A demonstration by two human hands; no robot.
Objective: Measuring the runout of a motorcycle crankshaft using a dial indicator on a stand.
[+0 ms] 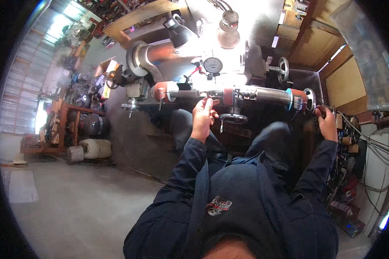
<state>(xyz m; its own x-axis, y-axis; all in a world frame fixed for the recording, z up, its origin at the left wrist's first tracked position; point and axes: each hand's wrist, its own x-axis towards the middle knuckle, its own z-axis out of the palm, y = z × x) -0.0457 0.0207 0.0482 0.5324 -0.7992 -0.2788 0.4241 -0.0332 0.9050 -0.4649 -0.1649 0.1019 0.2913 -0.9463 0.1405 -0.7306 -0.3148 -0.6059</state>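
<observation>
My left hand (202, 120) is raised to the middle of a long horizontal metal spindle assembly. Its thumb and fingers are drawn together just under the bright shaft (188, 93); what they pinch, if anything, is lost in glare. A dial gauge (212, 65) with a round pale face stands just above that spot. My right hand (326, 123) has its fingers curled at the lower right rim of a small metal handwheel (310, 100) on the assembly's right end. Orange-brown supports (162, 91) carry the assembly. Below its middle sits another handwheel (233, 118), right of my left hand.
A black lamp (179, 32) hangs over the machine, beside a rounded metal canister (228, 30). Another handwheel (283, 70) stands out behind on the right. Cables (367, 136) run down the right wall. On the left are a cluttered rack (75, 112) and a pale roll (95, 148).
</observation>
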